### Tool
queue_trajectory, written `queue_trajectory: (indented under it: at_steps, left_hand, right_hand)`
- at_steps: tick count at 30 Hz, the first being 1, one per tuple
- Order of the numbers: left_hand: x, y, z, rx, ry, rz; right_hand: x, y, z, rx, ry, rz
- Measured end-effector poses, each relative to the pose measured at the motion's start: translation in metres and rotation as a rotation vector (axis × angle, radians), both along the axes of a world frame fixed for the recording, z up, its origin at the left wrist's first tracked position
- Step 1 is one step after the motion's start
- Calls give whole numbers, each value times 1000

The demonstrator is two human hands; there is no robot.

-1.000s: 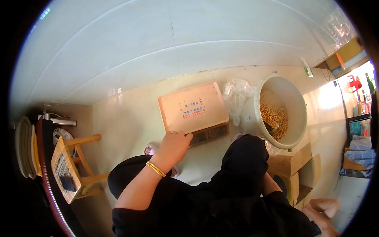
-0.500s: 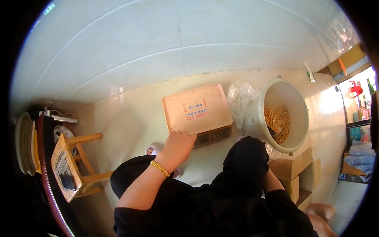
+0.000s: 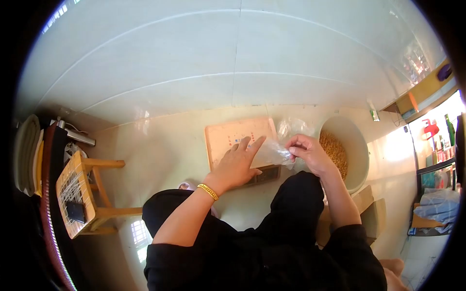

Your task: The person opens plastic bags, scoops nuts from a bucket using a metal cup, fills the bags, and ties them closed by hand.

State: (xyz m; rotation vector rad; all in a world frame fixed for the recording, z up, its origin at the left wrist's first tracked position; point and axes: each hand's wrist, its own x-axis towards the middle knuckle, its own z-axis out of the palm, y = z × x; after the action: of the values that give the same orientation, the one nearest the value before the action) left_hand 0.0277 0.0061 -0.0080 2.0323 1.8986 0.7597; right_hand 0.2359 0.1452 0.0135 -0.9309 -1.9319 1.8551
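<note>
My right hand (image 3: 310,153) pinches a clear plastic bag (image 3: 277,153) between thumb and fingers. The bag hangs over the right side of an orange-pink scale (image 3: 218,140) with printed characters on its tray. My left hand (image 3: 235,162), a gold bracelet at its wrist, is over the tray's front part with its fingers spread. Its fingertips are close to the bag, and nothing shows in its grip. Part of the scale's dark display panel (image 3: 264,175) is visible below the left hand.
A large pale bucket (image 3: 358,155) of yellow kernels (image 3: 333,148) stands right of the scale, beside crumpled clear plastic (image 3: 293,126). An open cardboard box (image 3: 376,220) is nearer me. On the left stands a wooden stool (image 3: 104,212) with a dark flat object on it.
My right hand has come into view holding the plastic bag. My left hand has left the scale's front edge, moved up over the tray and spread its fingers. The view has shifted.
</note>
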Motion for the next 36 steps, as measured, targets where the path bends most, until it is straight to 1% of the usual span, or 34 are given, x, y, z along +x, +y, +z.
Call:
queue_trajectory:
  at_steps: [1,2,4,5,6,7,8,9,11,12,13,15,16,17,18,19,20,21,22,23,24,25,27,28,29,31,32,34,35,36]
  left_hand:
    - [0,2,0,10,-1,2]
    - [-1,5,-3,54,-73,29]
    - [-6,11,0,105,-148,56]
    - [-12,16,4,-87,-337,93]
    - [-16,18,6,-283,-525,127]
    - [-18,18,4,-280,-528,126]
    - [-20,18,4,-251,-808,210]
    - [-23,19,5,-217,-1088,297]
    - [-29,16,14,-208,-1117,352]
    - [-31,15,20,-196,-1174,364]
    - [-34,13,22,-185,-1230,377]
    - [-42,10,19,-220,-1188,418]
    - [-46,8,17,-255,-1145,449]
    - [-49,6,20,-259,-1140,458]
    - [-50,3,25,-267,-1092,555]
    - [-52,1,27,-276,-1042,642]
    - [-59,1,22,-243,-1115,624]
    - [-62,3,19,-241,-1112,621]
    - [-63,4,16,-128,-1237,710]
    - [-63,3,17,-15,-1357,799]
    - [-69,2,13,-28,-1348,746]
    - [-67,3,12,-38,-1344,741]
    - [-61,4,11,-114,-1332,705]
    - [-55,5,9,-175,-1333,651]
    - [-45,5,13,-179,-1330,651]
    - [-24,6,25,-268,-1184,380]
    - [-18,8,17,-270,-1184,380]
    - [-11,14,-7,-100,-1083,287]
    - [-13,15,-9,-101,-1085,289]
    - [-17,19,-10,-160,-1105,345]
  right_hand:
    - [-10,-3,16,-100,57,58]
    - [-18,-4,27,-91,56,59]
    - [-35,-4,45,-153,111,148]
    - [-46,-6,54,-145,108,150]
    - [-58,-8,61,-141,163,96]
    - [-66,-9,65,-137,217,41]
    - [-73,-4,58,0,187,96]
    - [-76,-5,52,4,185,100]
    - [-81,-8,38,388,-113,197]
    - [-82,-5,24,603,-134,268]
    - [-79,-1,15,600,-132,275]
    - [-79,0,8,309,-447,195]
    - [-78,4,2,304,-441,203]
    - [-76,7,-3,168,-361,16]
    - [-72,9,-8,27,-282,-176]
    - [-67,11,-10,17,-282,-185]
    - [-67,16,-3,-102,-168,-223]
    - [-67,22,2,-220,-54,-255]
    - [-68,26,2,-223,-53,-254]
    - [-68,28,0,-325,-10,-318]
    - [-66,29,-3,-428,33,-386]
    - [-67,27,-5,-432,36,-395]
    - [-74,23,-7,-581,58,-392]
    - [-77,19,-8,-583,62,-398]
    - [-80,15,-8,-623,85,-399]
    - [-84,5,-5,-665,107,-399]
    - [-85,0,-2,-712,92,-356]
    - [-88,-7,-3,-767,60,-302]
    - [-88,-9,-3,-769,56,-301]
    - [-87,-11,0,-716,35,-263]
